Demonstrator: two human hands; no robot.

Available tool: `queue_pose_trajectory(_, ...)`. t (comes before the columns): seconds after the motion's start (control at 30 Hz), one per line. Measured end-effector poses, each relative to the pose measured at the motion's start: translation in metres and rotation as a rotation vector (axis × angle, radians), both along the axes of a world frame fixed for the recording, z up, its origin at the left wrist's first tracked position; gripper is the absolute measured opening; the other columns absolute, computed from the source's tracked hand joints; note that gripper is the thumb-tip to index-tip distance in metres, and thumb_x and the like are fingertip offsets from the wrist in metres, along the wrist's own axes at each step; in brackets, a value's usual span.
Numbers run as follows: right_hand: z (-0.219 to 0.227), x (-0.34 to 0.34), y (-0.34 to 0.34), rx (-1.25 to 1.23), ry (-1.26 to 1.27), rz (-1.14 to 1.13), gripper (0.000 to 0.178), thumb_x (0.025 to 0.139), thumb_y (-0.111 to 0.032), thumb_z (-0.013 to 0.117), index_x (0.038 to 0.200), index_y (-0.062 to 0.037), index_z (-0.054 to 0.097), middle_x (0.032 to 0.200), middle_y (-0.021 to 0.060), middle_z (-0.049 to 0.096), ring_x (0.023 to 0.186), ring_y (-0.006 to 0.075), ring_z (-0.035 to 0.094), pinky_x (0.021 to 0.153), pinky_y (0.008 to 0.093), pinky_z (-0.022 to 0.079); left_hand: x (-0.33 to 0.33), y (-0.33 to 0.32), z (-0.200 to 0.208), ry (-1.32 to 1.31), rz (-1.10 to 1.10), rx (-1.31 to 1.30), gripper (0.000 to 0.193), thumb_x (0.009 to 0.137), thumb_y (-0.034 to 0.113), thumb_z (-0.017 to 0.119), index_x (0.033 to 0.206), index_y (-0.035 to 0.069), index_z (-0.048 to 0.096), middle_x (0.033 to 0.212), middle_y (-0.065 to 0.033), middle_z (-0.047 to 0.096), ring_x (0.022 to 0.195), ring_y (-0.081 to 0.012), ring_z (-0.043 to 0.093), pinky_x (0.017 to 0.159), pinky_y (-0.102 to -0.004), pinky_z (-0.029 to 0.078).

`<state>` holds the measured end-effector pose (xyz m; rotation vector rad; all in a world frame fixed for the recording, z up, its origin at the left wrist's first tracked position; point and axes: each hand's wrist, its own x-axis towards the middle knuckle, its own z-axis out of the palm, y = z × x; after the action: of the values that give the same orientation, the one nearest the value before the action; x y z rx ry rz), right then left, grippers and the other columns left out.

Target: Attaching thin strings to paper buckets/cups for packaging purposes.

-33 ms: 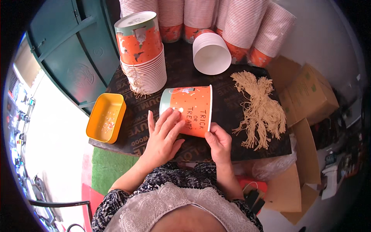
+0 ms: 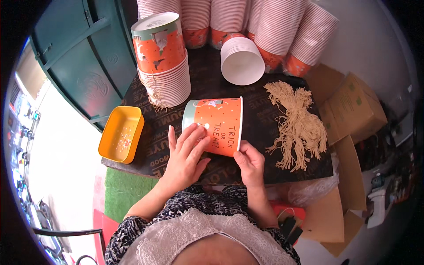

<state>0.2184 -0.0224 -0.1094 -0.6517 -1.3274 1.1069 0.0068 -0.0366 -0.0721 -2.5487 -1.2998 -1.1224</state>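
An orange paper bucket (image 2: 221,123) with a pale green band lies on its side on the dark printed tabletop (image 2: 265,172). My left hand (image 2: 185,157) rests over its near side, fingers spread across the green band and the orange wall. My right hand (image 2: 249,163) pinches the bucket's lower right edge. Right of the bucket lies a bundle of beige string pieces (image 2: 298,126). Behind it to the left stands a stack of matching buckets (image 2: 162,66) with some string hanging from its side.
A stack of white-lined buckets (image 2: 242,62) lies on its side at the back, with tall stacks (image 2: 274,31) behind. A yellow tray (image 2: 121,132) sits at the table's left edge. Cardboard boxes (image 2: 353,106) are to the right, and a teal door (image 2: 84,57) to the left.
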Motion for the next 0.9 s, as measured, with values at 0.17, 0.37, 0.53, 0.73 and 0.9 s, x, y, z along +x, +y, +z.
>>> queue_pose_trajectory(0.17, -0.005, 0.001, -0.002, 0.009, -0.019, -0.003, 0.01, 0.095, -0.005, 0.062, 0.097, 0.004, 0.063, 0.096, 0.0017, 0.061, 0.08, 0.0054, 0.05, 0.069, 0.0206, 0.04, -0.003, 0.006, 0.017, -0.1, -0.02, 0.05, 0.064, 0.073, 0.004, 0.075, 0.132, 0.004, 0.051, 0.138, -0.0186, 0.048, 0.134, -0.0384, 0.043, 0.114, -0.0618, 0.017)
queue_pose_trajectory(0.37, -0.011, 0.004, -0.005, 0.105, -0.288, -0.138, 0.009, 0.086, -0.001, 0.069, 0.092, 0.003, 0.065, 0.096, 0.0092, 0.064, 0.086, 0.0197, 0.06, 0.075, 0.0294, 0.047, -0.01, 0.017, 0.03, -0.114, 0.012, 0.013, 0.079, 0.071, 0.016, 0.082, 0.138, 0.0, 0.042, 0.143, -0.0216, 0.041, 0.138, -0.0422, 0.034, 0.114, -0.0611, 0.019)
queue_pose_trajectory(0.53, -0.011, 0.005, -0.005, 0.266, -0.566, -0.273, 0.013, 0.079, 0.0, 0.071, 0.09, 0.0005, 0.065, 0.095, 0.0117, 0.065, 0.088, 0.0293, 0.061, 0.077, 0.0348, 0.049, -0.016, 0.024, 0.037, -0.061, 0.113, -0.023, 0.093, 0.067, 0.04, 0.084, 0.138, -0.003, 0.041, 0.146, -0.0253, 0.036, 0.14, -0.0429, 0.031, 0.115, -0.0605, 0.016)
queue_pose_trajectory(0.73, -0.011, 0.002, -0.004, 0.392, -0.833, -0.395, 0.016, 0.074, 0.001, 0.07, 0.089, -0.0012, 0.066, 0.095, 0.0102, 0.064, 0.089, 0.031, 0.059, 0.08, 0.0416, 0.048, -0.016, 0.026, 0.056, 0.13, 0.178, -0.089, 0.114, 0.057, 0.065, 0.078, 0.138, -0.006, 0.04, 0.143, -0.0252, 0.041, 0.138, -0.0422, 0.034, 0.114, -0.0625, 0.015)
queue_pose_trajectory(0.9, -0.009, 0.009, -0.002, 0.324, -0.773, -0.258, 0.021, 0.077, 0.006, 0.061, 0.097, -0.0002, 0.065, 0.099, 0.0137, 0.064, 0.094, 0.0332, 0.06, 0.086, 0.0404, 0.048, -0.014, 0.024, 0.052, 0.196, 0.173, -0.132, 0.118, 0.054, 0.065, 0.08, 0.141, -0.003, 0.037, 0.142, -0.0216, 0.043, 0.136, -0.0376, 0.037, 0.115, -0.0628, 0.012)
